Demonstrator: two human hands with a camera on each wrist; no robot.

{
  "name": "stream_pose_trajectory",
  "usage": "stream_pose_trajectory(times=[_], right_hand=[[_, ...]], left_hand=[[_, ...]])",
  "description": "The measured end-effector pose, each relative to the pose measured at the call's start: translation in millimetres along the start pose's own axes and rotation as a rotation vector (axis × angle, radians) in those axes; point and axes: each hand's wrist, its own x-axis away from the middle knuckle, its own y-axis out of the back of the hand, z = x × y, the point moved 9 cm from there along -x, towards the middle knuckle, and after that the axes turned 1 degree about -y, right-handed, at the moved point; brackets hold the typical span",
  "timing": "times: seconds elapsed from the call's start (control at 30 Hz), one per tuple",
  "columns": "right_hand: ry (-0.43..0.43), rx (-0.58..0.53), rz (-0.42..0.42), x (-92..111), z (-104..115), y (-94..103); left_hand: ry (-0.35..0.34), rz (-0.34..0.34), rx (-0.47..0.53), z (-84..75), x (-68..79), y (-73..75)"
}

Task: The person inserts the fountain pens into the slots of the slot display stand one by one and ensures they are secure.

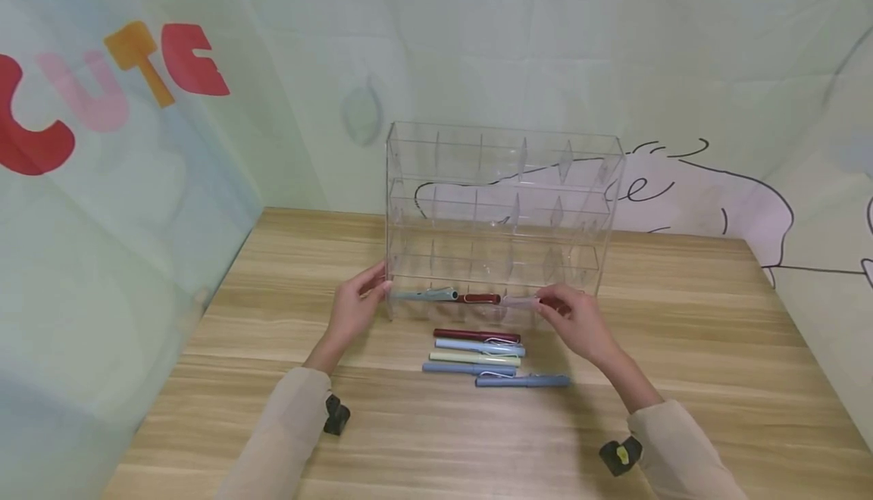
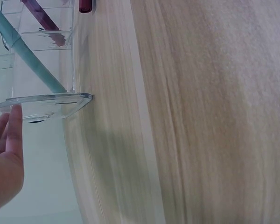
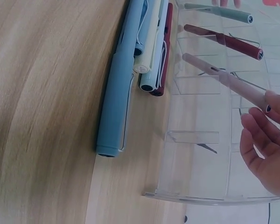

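Right hand [image 1: 576,322] pinched the pink pen [image 3: 238,85] by its cap: likely light, stiff, slick, best held there. Left hand [image 1: 351,310], fingers extended, touched the clear rack [image 1: 498,212].

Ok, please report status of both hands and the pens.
Left hand touching clear rack. Right hand pinching pale pink pen. Five pens lie before the rack.

Multicol. ltrs [image 1: 135,47] on L backdrop [image 1: 153,212] read "CUTE".
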Motion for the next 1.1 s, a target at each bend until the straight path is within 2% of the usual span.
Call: stream_pose_trajectory(times=[0.53,0.8,0.9,1.1], right_hand=[[0.028,-0.021,0.023,2,3,1.9],[0.025,0.012,0.046,16,-1,10.5],[0.016,0.036,0.087,25,-4,11.5],[-0.015,0.046,0.244,45,-14,1.5]], left_hand=[[0.012,0.006,-0.012,-2.7,0.8,-0.2],[0.015,0.005,0.000,-2.2,1.3,-0.4],[0.013,0.007,0.000,-1.6,0.9,-0.5],[0.027,0.006,0.005,-0.2,0.1,-0.7]])
